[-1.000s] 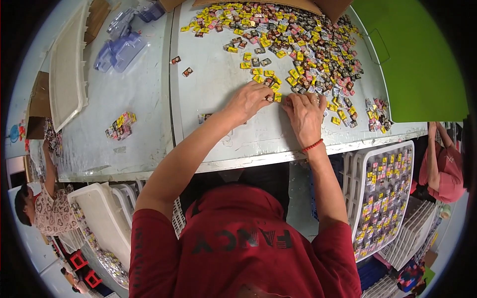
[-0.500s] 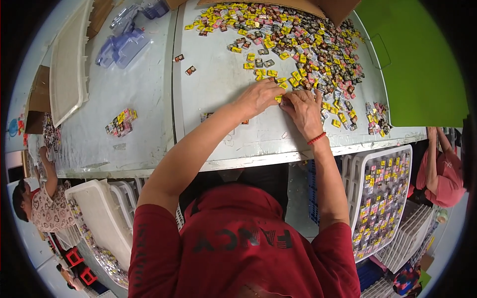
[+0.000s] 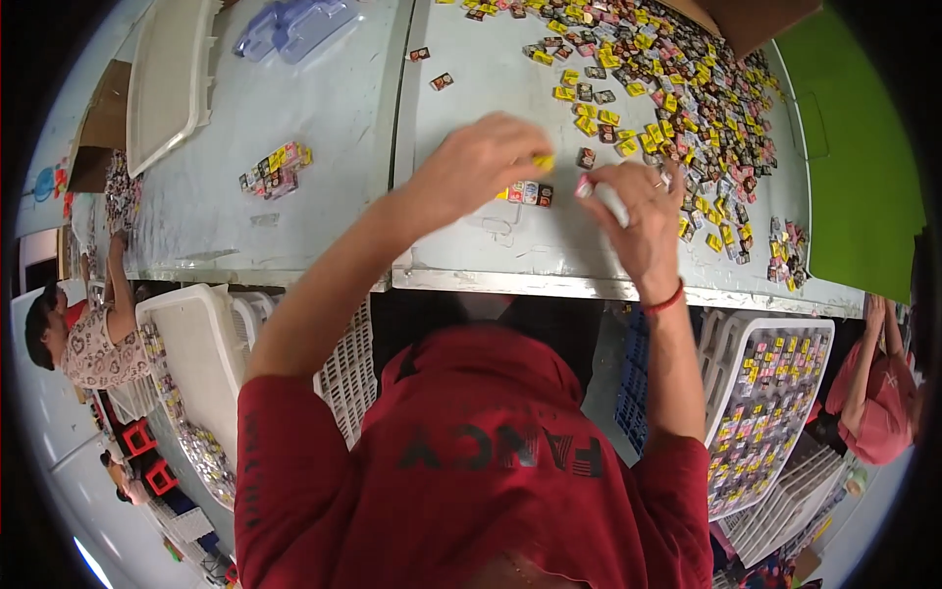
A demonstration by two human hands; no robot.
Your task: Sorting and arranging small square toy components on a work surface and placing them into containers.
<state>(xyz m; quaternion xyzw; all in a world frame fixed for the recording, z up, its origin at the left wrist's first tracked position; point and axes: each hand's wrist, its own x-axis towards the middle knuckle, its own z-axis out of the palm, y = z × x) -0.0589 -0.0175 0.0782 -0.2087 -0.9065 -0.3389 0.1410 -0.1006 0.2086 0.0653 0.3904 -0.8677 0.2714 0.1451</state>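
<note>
Yellow small block (image 3: 543, 162) held in left grip (image 3: 483, 157); pink-and-white piece (image 3: 586, 185) held in right grip (image 3: 640, 211).

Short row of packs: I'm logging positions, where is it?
Head view, upper centre: the row lies on the table between left hand and right hand, nearer the left one.

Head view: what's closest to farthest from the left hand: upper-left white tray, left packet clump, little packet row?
1. Little packet row, by the left hand.
2. Packet clump, out to the left.
3. White tray, upper left, farthest.
</note>
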